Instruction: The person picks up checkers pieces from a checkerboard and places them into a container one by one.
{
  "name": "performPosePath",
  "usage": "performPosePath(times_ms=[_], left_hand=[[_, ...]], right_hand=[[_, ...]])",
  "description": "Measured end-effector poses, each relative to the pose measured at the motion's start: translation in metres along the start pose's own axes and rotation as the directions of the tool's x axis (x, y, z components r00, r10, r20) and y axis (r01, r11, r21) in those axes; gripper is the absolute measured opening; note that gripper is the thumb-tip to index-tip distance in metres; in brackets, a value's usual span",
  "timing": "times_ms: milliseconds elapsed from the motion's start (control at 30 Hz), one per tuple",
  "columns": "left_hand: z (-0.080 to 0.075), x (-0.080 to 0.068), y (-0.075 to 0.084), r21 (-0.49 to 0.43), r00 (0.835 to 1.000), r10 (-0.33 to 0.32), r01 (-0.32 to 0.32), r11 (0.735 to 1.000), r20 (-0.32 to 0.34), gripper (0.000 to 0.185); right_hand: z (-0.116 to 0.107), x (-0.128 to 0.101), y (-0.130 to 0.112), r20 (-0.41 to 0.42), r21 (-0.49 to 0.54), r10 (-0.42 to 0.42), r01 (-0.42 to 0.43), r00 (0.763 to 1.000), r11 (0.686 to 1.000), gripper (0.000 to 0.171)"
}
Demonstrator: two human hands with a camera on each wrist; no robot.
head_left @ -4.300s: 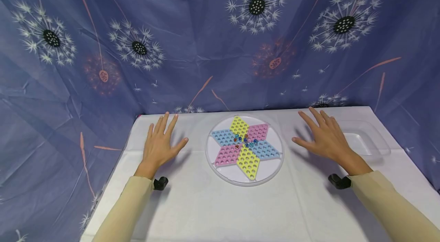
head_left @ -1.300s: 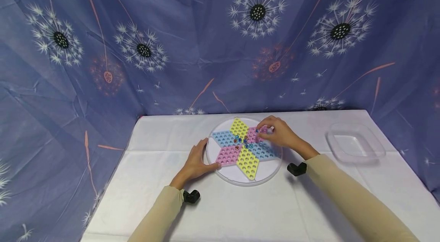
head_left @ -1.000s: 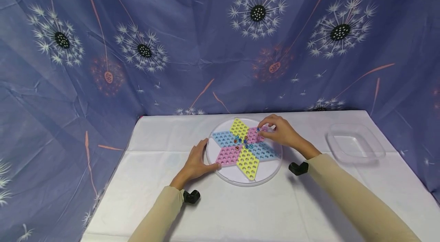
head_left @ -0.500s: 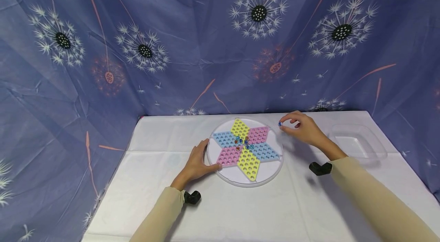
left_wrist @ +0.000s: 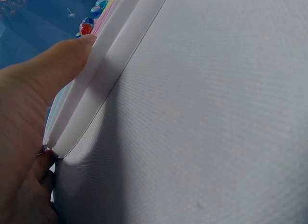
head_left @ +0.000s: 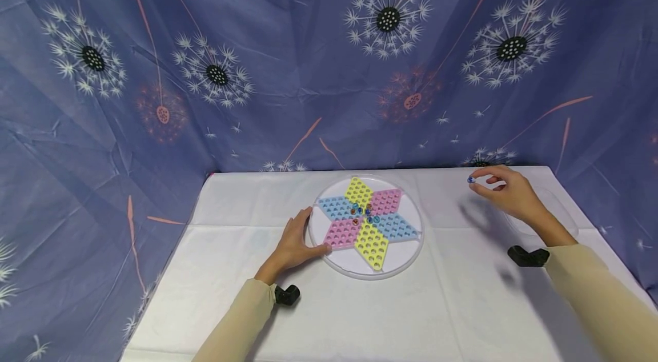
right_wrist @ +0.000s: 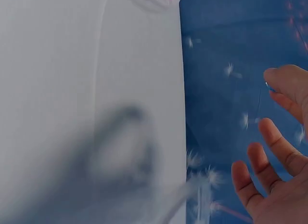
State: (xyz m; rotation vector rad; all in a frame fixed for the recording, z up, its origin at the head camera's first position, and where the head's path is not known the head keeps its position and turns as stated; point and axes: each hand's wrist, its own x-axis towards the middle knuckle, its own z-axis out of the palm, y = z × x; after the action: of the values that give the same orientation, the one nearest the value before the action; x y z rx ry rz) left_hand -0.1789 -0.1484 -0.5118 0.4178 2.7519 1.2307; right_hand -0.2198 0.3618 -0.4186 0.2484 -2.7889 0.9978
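A blue marble (head_left: 470, 179) is pinched between the thumb and index finger of my right hand (head_left: 509, 193). That hand is raised over the table's back right, its other fingers loosely bent. In the right wrist view only a sliver of the marble shows between the fingertips. The round white Chinese checkers board (head_left: 345, 258) lies mid-table, with a star of yellow, pink and blue holed points. Several blue and reddish marbles (head_left: 369, 220) sit around its centre. My left hand (head_left: 293, 245) holds the board's left edge, the thumb resting on the rim (left_wrist: 96, 84) in the left wrist view.
A clear plastic box (head_left: 560, 208) stands at the right of the white-covered table (head_left: 401, 316), partly hidden behind my right hand and wrist. A blue dandelion-print curtain (head_left: 288, 65) hangs behind the table and along its sides.
My right hand pinched the blue marble over the board and has carried it right, towards the clear box. My left hand came to the board's edge earlier and has stayed there.
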Motion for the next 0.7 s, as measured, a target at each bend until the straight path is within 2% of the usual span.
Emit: performPosePath(times_ms=[367, 600, 700], left_hand=[[-0.001, 0.0, 0.002, 0.011, 1.0, -0.01, 0.01, 1.0, 0.01, 0.112], [-0.002, 0.0, 0.003, 0.016, 1.0, -0.023, 0.023, 1.0, 0.018, 0.113], [-0.002, 0.0, 0.002, 0.015, 0.999, -0.025, 0.025, 1.0, 0.019, 0.113]], right_hand=[[-0.018, -0.017, 0.031, 0.011, -0.051, 0.13, -0.129, 0.991, 0.99, 0.047], [-0.016, -0.022, 0.049, -0.04, -0.094, 0.17, -0.173, 0.985, 0.981, 0.042], [-0.016, -0.025, 0.055, -0.032, -0.1, 0.202, -0.204, 0.979, 0.974, 0.042]])
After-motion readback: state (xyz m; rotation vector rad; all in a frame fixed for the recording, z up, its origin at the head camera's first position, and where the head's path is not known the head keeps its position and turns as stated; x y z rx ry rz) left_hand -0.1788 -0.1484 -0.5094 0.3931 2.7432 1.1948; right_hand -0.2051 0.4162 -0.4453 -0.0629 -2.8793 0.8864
